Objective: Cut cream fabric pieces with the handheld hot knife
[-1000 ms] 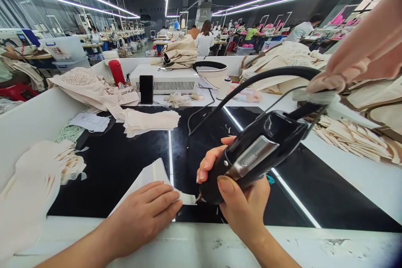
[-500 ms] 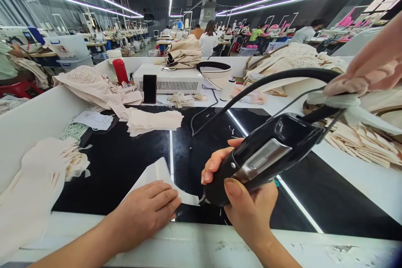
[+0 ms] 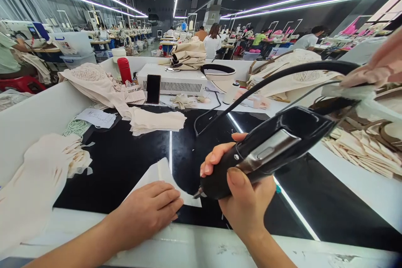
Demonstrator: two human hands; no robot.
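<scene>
My left hand (image 3: 146, 213) lies flat on a white fabric piece (image 3: 153, 174), its fingers close together on the black table surface. The piece has a curved right edge and narrows to a strip. My right hand (image 3: 241, 201) is wrapped round a black corded hand tool (image 3: 266, 150) with a silver panel on its side. Its small metal tip (image 3: 197, 194) meets the strip's right end, just beyond my left fingertips. The tool tilts, its rear end up to the right. A thick black cable (image 3: 282, 73) arcs from that end.
Stacked cream pieces (image 3: 157, 120), a phone (image 3: 153, 88), a vented white box (image 3: 176, 81) and a red bottle (image 3: 124, 71) stand beyond. Pale pieces (image 3: 40, 171) lie left, folded stacks (image 3: 364, 150) right. A blurred pinkish shape (image 3: 373, 71) hangs by the cable. People sit at sewing machines behind.
The tool's tip has shifted slightly left along the strip, so the strip's end now shows to its right. The tool lies a little flatter. My left hand has hardly moved; the view shifted slightly.
</scene>
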